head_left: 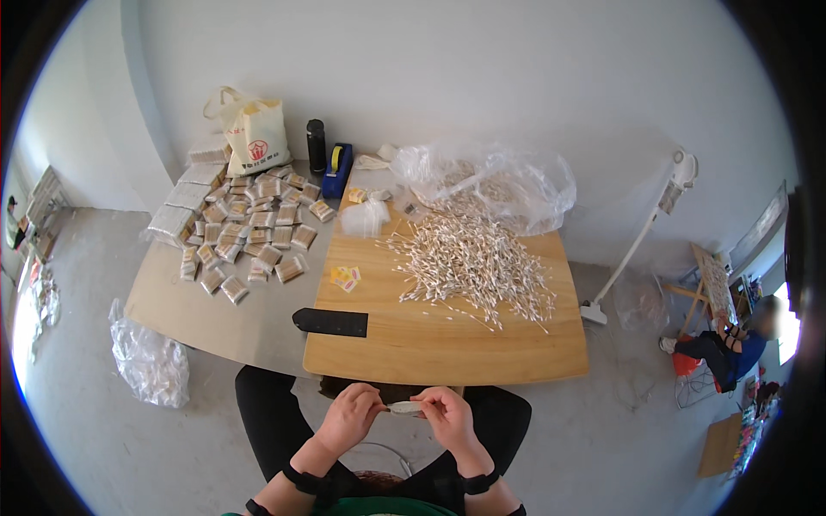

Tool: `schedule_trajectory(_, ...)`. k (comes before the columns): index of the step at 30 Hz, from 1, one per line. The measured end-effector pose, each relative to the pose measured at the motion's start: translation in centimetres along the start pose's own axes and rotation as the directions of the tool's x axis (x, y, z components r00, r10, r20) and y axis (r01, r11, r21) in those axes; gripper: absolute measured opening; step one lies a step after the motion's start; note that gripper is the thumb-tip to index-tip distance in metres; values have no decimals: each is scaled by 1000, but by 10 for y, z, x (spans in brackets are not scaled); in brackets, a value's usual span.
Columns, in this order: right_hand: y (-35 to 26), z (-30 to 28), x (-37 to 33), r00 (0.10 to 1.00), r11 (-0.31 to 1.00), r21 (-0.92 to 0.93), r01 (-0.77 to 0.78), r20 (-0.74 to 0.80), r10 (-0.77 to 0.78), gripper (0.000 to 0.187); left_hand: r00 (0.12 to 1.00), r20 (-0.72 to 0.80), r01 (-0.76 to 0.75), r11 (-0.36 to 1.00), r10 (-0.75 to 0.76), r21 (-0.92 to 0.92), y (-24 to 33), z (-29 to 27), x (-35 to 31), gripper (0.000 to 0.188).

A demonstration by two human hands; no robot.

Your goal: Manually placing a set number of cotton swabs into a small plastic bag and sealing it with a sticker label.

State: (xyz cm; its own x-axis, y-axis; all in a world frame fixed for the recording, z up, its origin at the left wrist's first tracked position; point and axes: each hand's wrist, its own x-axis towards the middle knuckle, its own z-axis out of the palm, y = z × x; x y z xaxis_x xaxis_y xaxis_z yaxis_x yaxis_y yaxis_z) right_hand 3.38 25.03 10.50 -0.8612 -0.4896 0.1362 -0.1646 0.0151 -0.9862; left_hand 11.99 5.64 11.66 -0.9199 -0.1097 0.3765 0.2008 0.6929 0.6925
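Just off the near edge of the wooden board, over my lap, a small whitish packet (404, 408) is stretched between both hands. What it contains is too small to make out. My left hand (351, 416) pinches its left end with closed fingers. At the other end, my right hand (449, 420) grips it between thumb and fingers. Beyond the hands, a big loose pile of cotton swabs (473, 267) covers the right part of the wooden board (447, 351). A black flat strap-like piece (331, 322) lies at the board's left edge.
Many filled swab packets (258, 228) spread over the grey table (163, 284), beside stacked packs (176, 211). Behind stand a cloth bag (258, 142), black bottle (316, 144) and blue tape dispenser (338, 170). Clear bags (365, 218) and yellow cards (346, 278) lie nearby. Another person (731, 348) sits far right.
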Motion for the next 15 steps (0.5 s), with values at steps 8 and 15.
schedule_trajectory(8,40,34,27,999,998,38,-43,-23,44,10,959,64,263,786,-276,-559,-48,38,1,20)
schedule_trajectory(15,67,49,68,996,997,-3,-81,-36,81,8,838,55,443,617,-543,-650,-83,56,30,16)
